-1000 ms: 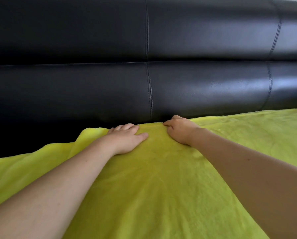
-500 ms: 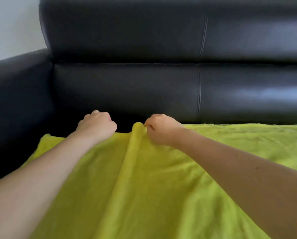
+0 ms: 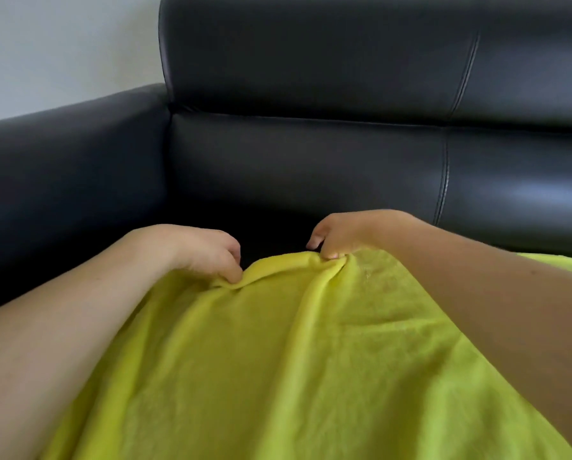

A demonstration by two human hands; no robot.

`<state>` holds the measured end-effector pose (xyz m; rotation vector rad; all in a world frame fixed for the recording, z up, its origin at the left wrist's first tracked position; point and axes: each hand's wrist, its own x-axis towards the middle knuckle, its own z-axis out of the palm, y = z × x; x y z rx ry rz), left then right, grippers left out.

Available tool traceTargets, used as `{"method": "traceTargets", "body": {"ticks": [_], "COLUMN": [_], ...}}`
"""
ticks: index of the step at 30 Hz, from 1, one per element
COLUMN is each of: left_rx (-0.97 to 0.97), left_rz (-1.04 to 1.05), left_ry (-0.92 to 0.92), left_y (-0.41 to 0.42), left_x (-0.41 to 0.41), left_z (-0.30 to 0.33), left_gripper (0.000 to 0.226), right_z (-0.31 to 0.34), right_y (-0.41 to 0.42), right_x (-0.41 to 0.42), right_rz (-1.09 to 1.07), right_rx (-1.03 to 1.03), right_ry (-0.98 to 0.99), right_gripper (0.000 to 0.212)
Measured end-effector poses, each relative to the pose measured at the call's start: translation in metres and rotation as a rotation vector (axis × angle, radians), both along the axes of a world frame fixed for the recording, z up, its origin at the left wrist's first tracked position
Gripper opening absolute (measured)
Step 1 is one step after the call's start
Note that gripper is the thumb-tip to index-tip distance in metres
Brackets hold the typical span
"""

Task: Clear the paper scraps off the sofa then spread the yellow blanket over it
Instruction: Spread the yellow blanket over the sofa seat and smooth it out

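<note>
Yellow blanket [image 3: 311,360]: bright lime-yellow, soft fleecy look, draped over the seat of the black leather sofa [image 3: 311,161]. Far edge bunched into a little raised fold near the backrest, short of touching it, with creases fanning back toward the camera. A flatter strip reaching off to the right along the seat. Dark bare seat showing past the far edge and along the armrest side on the left. No paper scraps visible on any exposed part of the sofa.
</note>
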<state>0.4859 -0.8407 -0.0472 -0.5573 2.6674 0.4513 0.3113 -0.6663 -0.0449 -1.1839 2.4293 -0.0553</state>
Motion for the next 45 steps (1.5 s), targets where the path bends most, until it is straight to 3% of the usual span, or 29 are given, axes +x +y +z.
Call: {"method": "traceTargets", "body": {"ticks": [4, 8, 11, 15, 17, 21, 24, 29, 31, 35, 41, 45], "left_rx": [-0.066, -0.239, -0.217, -0.231, -0.346, -0.629, -0.649, -0.724, -0.795, -0.997, -0.951, -0.669], "left_rz": [-0.013, -0.035, -0.026, 0.154, 0.192, 0.189, 0.167, 0.153, 0.167, 0.235, 0.336, 0.51], "left_ry": [-0.153, -0.048, -0.063, -0.039, -0.056, -0.079, -0.107, -0.234, -0.282, -0.296, -0.231, 0.061], "left_y": [0.002, -0.003, -0.015, -0.03, -0.031, -0.03, -0.029, -0.03, -0.028, -0.011, 0.008, -0.006], "left_x": [-0.005, -0.009, -0.006, -0.002, -0.003, -0.007, -0.013, -0.015, -0.016, -0.025, -0.033, -0.034], "left_z": [0.012, 0.024, 0.029, 0.032, 0.029, 0.015, 0.008, 0.012, 0.013, 0.01, 0.0, -0.03], "left_gripper": [0.022, 0.017, 0.022, 0.02, 0.015, 0.013, 0.016, 0.014, 0.008, 0.026, 0.024, 0.029], "right_z": [0.009, 0.006, 0.005, -0.003, -0.009, -0.031, -0.041, -0.034, -0.032, -0.032, -0.044, -0.051], "right_y": [0.001, 0.0, 0.001, 0.001, 0.001, 0.001, 0.0, -0.003, -0.003, -0.009, -0.005, -0.002], "right_x": [-0.002, -0.003, -0.005, -0.007, -0.008, -0.015, -0.016, -0.018, -0.015, 0.002, 0.005, 0.001], "right_rz": [-0.043, -0.022, -0.03, -0.043, -0.087, -0.203, -0.156, -0.169, -0.13, 0.037, -0.18, -0.23], "right_rx": [0.016, 0.017, 0.034, 0.009, -0.088, -0.267, -0.239, -0.221, -0.161, -0.015, -0.108, -0.245], "right_ry": [-0.175, -0.126, -0.115, 0.09, 0.186, 0.196, 0.135, 0.124, 0.211, 0.739, 0.67, 0.655], "right_gripper": [0.041, 0.025, 0.019, 0.024, 0.004, 0.016, 0.035, 0.018, 0.016, 0.013, 0.018, 0.016]}}
